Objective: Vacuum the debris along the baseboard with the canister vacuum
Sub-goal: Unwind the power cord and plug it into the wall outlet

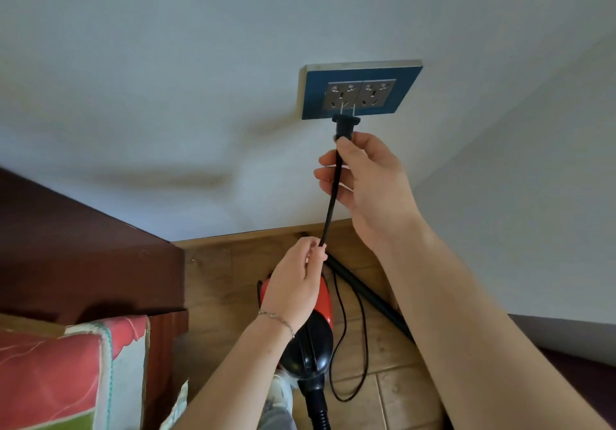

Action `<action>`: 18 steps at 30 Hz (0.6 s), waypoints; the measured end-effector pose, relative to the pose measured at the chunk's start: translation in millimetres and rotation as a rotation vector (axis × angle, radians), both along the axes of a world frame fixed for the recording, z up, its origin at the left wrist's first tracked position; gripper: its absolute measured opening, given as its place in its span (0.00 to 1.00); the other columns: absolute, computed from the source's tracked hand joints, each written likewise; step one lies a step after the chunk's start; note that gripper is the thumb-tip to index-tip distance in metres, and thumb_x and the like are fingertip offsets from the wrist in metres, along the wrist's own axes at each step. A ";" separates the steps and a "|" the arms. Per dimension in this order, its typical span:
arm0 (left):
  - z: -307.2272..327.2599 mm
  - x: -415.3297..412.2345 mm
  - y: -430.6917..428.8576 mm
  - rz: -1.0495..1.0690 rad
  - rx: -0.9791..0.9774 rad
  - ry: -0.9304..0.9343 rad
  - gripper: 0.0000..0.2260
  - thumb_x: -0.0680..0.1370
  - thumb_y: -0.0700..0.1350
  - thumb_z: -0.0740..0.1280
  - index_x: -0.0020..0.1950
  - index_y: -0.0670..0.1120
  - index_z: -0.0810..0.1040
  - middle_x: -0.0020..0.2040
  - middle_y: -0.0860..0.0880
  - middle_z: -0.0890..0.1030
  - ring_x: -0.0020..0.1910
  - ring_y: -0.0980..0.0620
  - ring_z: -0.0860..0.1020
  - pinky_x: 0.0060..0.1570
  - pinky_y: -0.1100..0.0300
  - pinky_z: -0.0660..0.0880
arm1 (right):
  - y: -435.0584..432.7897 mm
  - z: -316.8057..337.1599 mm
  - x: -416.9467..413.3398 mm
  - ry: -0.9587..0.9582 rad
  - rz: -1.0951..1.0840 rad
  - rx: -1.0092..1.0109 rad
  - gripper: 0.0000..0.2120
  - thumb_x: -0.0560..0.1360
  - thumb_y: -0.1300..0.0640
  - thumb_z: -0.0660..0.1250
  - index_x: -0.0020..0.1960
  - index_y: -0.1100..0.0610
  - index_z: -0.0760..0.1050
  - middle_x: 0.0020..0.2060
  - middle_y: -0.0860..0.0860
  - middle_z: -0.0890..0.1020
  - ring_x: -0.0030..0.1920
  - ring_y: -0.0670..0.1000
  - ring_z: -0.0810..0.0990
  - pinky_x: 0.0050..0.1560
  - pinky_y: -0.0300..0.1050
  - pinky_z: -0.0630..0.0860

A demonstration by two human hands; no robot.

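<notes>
Upper centre of frame: right hand [363, 176] pinches plug [345, 126], prongs partly out at wall socket [358, 94]. Left hand [296, 283] closed on cord [330, 206]. Canister vacuum [313, 333] lower centre. Push squarely, fingers off prongs.

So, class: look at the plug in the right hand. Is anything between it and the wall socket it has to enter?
Nothing visible blocks it. The plug, held by the right hand, sits just below the left socket with its prongs showing. The left hand holds the cord lower down.
</notes>
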State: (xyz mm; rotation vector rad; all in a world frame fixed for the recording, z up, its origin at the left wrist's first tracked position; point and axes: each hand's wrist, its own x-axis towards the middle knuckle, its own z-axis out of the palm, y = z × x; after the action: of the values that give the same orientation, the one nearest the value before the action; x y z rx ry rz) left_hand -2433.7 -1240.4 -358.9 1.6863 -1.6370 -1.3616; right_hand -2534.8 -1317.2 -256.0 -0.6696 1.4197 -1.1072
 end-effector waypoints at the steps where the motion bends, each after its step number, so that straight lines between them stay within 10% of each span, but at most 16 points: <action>1: 2.4 -1.9 4.4 -0.011 -0.006 -0.002 0.10 0.82 0.49 0.53 0.56 0.51 0.73 0.47 0.58 0.78 0.46 0.68 0.74 0.45 0.78 0.68 | -1.0 2.4 -1.3 -0.003 0.010 -0.009 0.05 0.80 0.58 0.59 0.53 0.55 0.73 0.32 0.48 0.80 0.32 0.45 0.81 0.39 0.40 0.79; 7: 16.7 -12.3 32.1 -0.013 -0.022 0.141 0.08 0.81 0.49 0.53 0.54 0.63 0.67 0.44 0.56 0.80 0.32 0.60 0.75 0.29 0.71 0.68 | -5.8 10.8 -5.9 -0.048 0.028 -0.033 0.06 0.80 0.58 0.59 0.53 0.57 0.74 0.32 0.51 0.79 0.28 0.45 0.76 0.32 0.38 0.74; 12: 20.6 -27.3 61.7 0.041 -0.023 0.217 0.08 0.81 0.51 0.55 0.48 0.60 0.72 0.40 0.58 0.80 0.47 0.63 0.77 0.47 0.74 0.71 | -10.0 15.5 -12.0 -0.115 -0.005 0.013 0.06 0.80 0.59 0.60 0.47 0.57 0.75 0.31 0.51 0.78 0.27 0.45 0.75 0.29 0.36 0.73; 18: 25.0 -41.4 83.5 0.160 -0.009 0.406 0.14 0.74 0.61 0.51 0.47 0.56 0.71 0.33 0.58 0.77 0.40 0.58 0.79 0.47 0.68 0.74 | -12.3 19.6 -5.8 -0.162 0.023 0.024 0.05 0.81 0.59 0.59 0.48 0.56 0.72 0.32 0.52 0.79 0.27 0.45 0.75 0.28 0.36 0.74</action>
State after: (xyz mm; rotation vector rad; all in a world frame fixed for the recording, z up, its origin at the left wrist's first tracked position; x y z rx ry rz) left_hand -2475.1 -1156.9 -333.9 1.3874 -1.2506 -1.4939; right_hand -2540.5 -1329.5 -236.4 -0.5648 1.2822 -1.0994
